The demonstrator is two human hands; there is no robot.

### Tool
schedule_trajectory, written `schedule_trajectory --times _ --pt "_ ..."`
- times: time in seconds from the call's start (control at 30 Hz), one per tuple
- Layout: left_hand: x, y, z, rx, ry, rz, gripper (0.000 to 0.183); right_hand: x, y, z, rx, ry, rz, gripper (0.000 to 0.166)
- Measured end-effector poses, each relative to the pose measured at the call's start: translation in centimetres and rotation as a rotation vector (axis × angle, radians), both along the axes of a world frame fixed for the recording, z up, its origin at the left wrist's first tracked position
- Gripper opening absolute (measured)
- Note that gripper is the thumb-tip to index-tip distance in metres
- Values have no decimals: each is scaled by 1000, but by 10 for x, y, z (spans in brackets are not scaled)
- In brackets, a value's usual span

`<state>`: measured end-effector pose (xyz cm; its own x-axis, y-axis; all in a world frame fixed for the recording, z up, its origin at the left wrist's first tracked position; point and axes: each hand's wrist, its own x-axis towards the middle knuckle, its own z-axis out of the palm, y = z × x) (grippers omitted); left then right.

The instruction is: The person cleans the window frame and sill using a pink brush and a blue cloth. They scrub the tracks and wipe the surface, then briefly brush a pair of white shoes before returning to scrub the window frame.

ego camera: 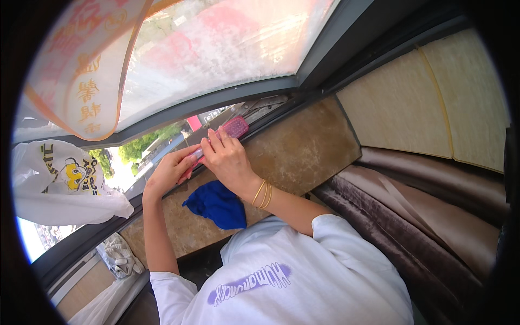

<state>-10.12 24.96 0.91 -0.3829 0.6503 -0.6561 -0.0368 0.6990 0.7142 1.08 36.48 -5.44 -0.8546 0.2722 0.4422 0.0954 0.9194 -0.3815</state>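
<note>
A pink, slender object (235, 128) with a dotted, rounded end lies slantwise across both hands, above the window track; its exact kind is unclear. My left hand (168, 168) grips its lower end between thumb and fingers. Over the middle part, my right hand (227, 158) has its fingers curled around it, and gold-coloured bangles (264, 194) circle that wrist. A crumpled blue cloth (219, 205) rests on the brown marble-look windowsill (300, 142), just below my hands and touched by neither.
An outward-tilted glass pane (219, 44) hangs over the open gap. At left is a white plastic bag (77, 187) with a cartoon print; below it, a bundled white item (120, 256) and sheer fabric (105, 300). Brown velvety fabric (386, 219) and beige panels (398, 105) stand at right.
</note>
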Motion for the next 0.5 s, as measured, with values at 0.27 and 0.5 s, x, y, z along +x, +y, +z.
schedule_trajectory --times 0.27,0.5 --pt "1 15 0 92 -148 7 36 16 34 11 -53 -50 68 38" --pt "46 43 -25 227 768 -171 33 27 77 4 13 -20 -22 33"
